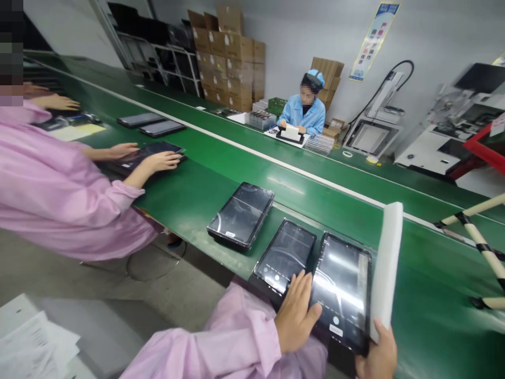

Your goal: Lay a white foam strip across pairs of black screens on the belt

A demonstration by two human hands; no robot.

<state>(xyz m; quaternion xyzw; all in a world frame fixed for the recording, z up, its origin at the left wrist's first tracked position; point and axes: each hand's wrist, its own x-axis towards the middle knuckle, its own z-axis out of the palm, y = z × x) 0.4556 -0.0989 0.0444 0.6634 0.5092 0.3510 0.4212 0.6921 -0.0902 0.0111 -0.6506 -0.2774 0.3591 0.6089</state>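
Observation:
Side by side near the table's edge lie two dark tablets: a left tablet [287, 250] and a right tablet [342, 287], both with shiny film and their screens lit in places. My left hand [298, 316] rests with fingers stretched out over the left tablet's lower corner, its thumb touching the right tablet's edge. At the right tablet's lower right corner, my right hand [379, 352] is closed on a long white foam-like slab [387, 268], which stands along that tablet's side; its fingers are partly hidden. Farther left lies a stack of tablets [241, 213].
A co-worker in pink [59, 179] sits to the left, hands on another tablet. Across the green conveyor table [221, 158] sits a person in blue [310, 108]. A taped pipe frame [471, 231] stands at right. Papers [35, 342] lie at lower left.

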